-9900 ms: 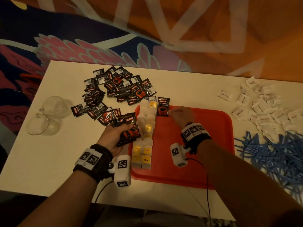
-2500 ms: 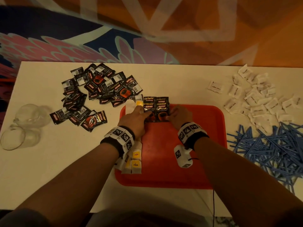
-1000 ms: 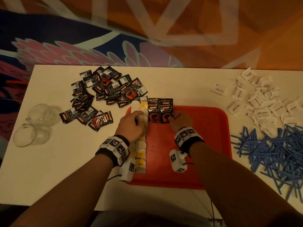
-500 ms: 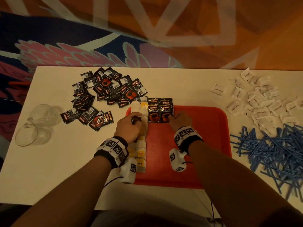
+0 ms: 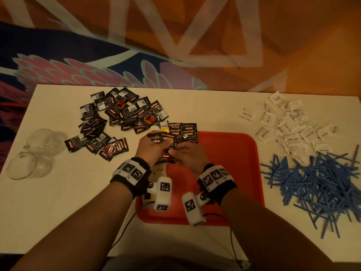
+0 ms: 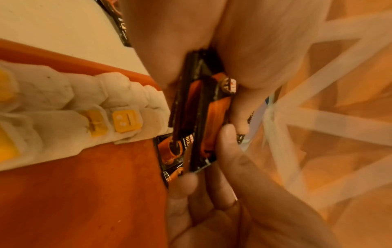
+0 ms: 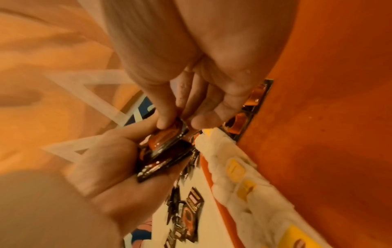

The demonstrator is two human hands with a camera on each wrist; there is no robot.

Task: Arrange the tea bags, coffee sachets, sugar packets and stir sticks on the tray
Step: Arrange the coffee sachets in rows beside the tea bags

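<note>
My left hand [image 5: 154, 147] grips a small stack of black coffee sachets [image 6: 203, 117] above the red tray [image 5: 230, 173]. My right hand [image 5: 185, 155] pinches the top sachet [image 7: 169, 135] of that stack between thumb and fingers. Two coffee sachets [image 5: 185, 132] lie side by side at the tray's far left corner. White tea bags [image 6: 106, 107] with yellow tags run in a column along the tray's left edge, mostly hidden under my hands in the head view. Loose coffee sachets [image 5: 117, 118] are heaped on the table to the left.
White sugar packets [image 5: 289, 126] are piled at the far right of the white table. Blue stir sticks [image 5: 316, 182] lie heaped near the right edge. Two clear glass cups [image 5: 37, 151] stand at the left edge. Wrist camera cables hang over the front edge.
My left hand has lifted off the tea bags with its stack of sachets. My right hand left the laid sachets and came across to pinch the top one of the stack.
</note>
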